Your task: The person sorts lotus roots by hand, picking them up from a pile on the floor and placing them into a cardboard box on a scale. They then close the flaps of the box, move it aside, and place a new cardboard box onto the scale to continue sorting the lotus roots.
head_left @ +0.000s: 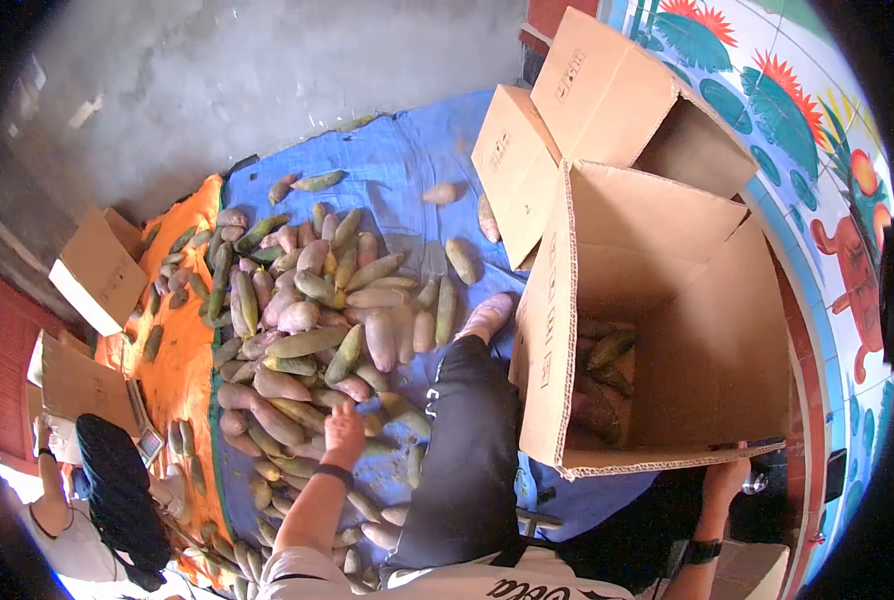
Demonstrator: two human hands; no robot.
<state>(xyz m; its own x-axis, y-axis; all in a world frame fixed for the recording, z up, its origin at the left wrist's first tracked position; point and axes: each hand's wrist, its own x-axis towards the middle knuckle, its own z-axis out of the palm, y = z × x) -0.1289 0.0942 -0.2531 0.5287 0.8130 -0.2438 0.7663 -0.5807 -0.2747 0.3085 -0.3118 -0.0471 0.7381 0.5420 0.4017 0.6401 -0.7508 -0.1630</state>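
Long green and pinkish-brown vegetables [307, 343] lie in a broad heap on a blue sheet [367, 150]. Over the heap's near right part is my left hand [345, 435], a dark band at its wrist; its fingers are apart and nothing shows in them. A large open cardboard box [667, 300] stands to the right of my leg, with several of the same vegetables [607, 375] at its bottom. My right hand [727, 482] touches the box's near right edge, its fingers mostly hidden by the box.
More cardboard boxes [607, 85] stand behind the large one, beside a painted tile wall [767, 110]. An orange sheet [172, 340] adjoins the blue one on the left. Another person [77, 530] is at the lower left near a box [87, 385]. My shoe [487, 317] rests beside the heap.
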